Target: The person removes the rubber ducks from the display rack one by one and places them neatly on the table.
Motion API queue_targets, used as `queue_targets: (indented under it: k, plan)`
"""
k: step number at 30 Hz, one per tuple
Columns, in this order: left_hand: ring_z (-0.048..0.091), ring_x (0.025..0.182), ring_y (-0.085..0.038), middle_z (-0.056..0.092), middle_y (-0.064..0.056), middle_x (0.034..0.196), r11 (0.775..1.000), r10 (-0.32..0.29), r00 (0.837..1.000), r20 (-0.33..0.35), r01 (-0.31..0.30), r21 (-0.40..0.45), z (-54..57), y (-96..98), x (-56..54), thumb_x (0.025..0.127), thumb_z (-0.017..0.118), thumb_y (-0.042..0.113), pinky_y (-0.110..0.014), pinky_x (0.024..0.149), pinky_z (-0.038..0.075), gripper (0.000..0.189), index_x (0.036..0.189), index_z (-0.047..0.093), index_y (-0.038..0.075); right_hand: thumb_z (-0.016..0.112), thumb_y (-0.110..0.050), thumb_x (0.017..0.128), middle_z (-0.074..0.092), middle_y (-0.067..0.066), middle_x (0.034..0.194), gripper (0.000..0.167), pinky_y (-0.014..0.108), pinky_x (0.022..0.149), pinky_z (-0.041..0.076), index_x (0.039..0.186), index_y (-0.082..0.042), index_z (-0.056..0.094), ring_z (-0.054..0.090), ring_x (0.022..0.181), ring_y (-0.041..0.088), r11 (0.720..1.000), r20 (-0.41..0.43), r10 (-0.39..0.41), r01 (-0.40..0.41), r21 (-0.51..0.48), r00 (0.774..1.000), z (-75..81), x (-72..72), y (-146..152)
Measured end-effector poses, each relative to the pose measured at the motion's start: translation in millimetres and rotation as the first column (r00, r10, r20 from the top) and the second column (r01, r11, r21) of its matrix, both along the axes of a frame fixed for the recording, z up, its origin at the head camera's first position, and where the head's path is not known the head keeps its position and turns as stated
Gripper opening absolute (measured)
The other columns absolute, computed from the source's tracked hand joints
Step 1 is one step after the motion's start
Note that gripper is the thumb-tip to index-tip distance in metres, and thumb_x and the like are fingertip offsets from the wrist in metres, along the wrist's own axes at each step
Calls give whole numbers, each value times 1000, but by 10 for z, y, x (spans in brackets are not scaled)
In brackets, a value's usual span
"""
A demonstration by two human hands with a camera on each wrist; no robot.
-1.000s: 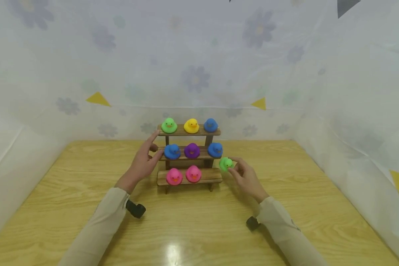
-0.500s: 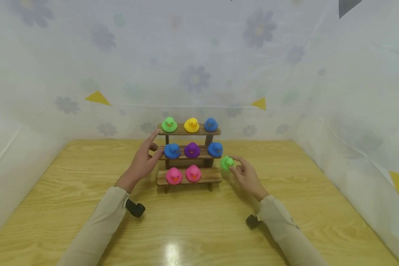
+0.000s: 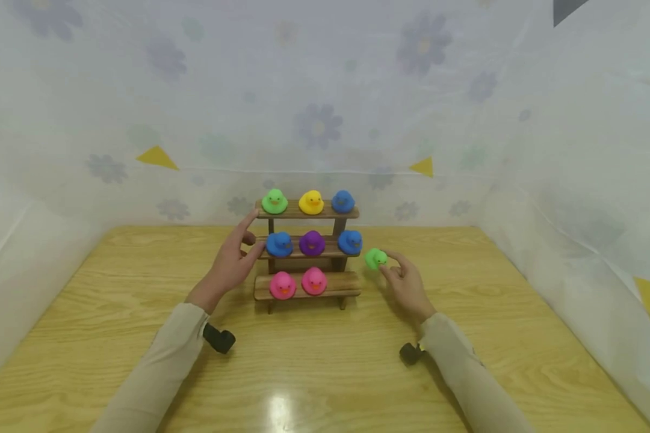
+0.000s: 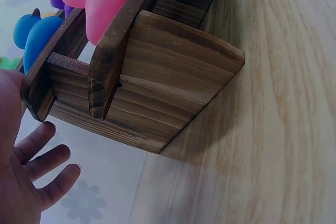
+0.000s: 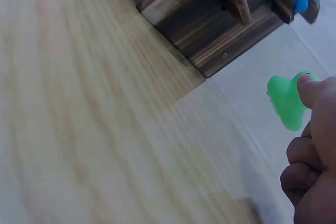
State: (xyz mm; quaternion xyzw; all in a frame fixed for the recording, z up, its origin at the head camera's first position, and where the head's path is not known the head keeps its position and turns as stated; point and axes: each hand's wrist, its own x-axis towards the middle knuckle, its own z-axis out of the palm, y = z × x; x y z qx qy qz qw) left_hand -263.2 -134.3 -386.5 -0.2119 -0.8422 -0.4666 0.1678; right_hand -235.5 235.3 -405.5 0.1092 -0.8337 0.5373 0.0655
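A three-tier wooden stand (image 3: pixel 343 285) carries several rubber ducks. On its top tier sit a green duck (image 3: pixel 274 202), a yellow duck (image 3: pixel 311 203) and a blue duck (image 3: pixel 343 202). The middle tier holds a purple duck (image 3: pixel 312 243) between two blue ones, and two pink ducks sit on the bottom tier. Beside the stand's left edge, my left hand (image 3: pixel 229 264) touches it with extended index finger and thumb; its other fingers hang free in the left wrist view. Right of the stand, my right hand (image 3: pixel 408 285) pinches a green rubber duck (image 5: pixel 287 100) between thumb and fingers, held above the table.
The stand rests on a wood-grain table (image 3: pixel 314 373). Pale flowered sheeting (image 3: pixel 325 72) rises behind and at both sides. A black wrist camera (image 3: pixel 219 338) sits on the left sleeve, another (image 3: pixel 410 353) on the right.
My right hand has moved slightly right and farther back with the green rubber duck, widening the gap to the stand. My left hand stays at the stand's left edge.
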Motion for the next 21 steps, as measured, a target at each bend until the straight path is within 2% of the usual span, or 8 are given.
queue_targets:
  k: [4,8,11,15,21]
  plan:
    - [50,94,-25,52,-17,102,1000,2,1000,-2,-2,-3,-7,-2,-7,99,54,14,-37,71,48,63,154,25,20,52,-10,100,39,-3,52,42,20,38,30,140,-2,45,32,38,2,998,54,-31,34,-52,998,-46,-32,35]
    - [50,94,-24,51,-16,102,1000,-1,1000,3,1,1,-6,-8,-16,99,54,14,-37,71,48,64,155,24,22,53,-7,99,38,-4,52,44,19,39,29,140,3,43,31,39,1,999,33,-34,35,-31,999,-76,-63,56]
    - [50,93,-24,51,-16,102,1000,-3,1000,1,3,1,-1,-16,-23,99,54,14,-36,71,48,64,155,24,21,53,-8,99,37,-4,53,44,19,40,28,140,3,44,30,40,2,999,13,-32,32,-16,999,-178,-150,106]
    - [51,93,-24,51,-16,101,1000,1,1000,-5,0,9,-3,-27,-25,99,54,13,-35,70,48,64,155,24,19,55,-14,99,37,-4,54,44,20,40,28,141,-5,47,31,41,3,998,16,-57,57,5,998,-334,-280,169]
    - [50,93,-24,51,-16,102,1000,2,1000,5,-2,4,-19,-17,-30,99,55,13,-34,70,48,64,155,24,19,56,-19,99,40,-4,55,43,21,40,30,141,-14,49,33,42,5,992,72,-125,123,22,990,-380,-316,174]
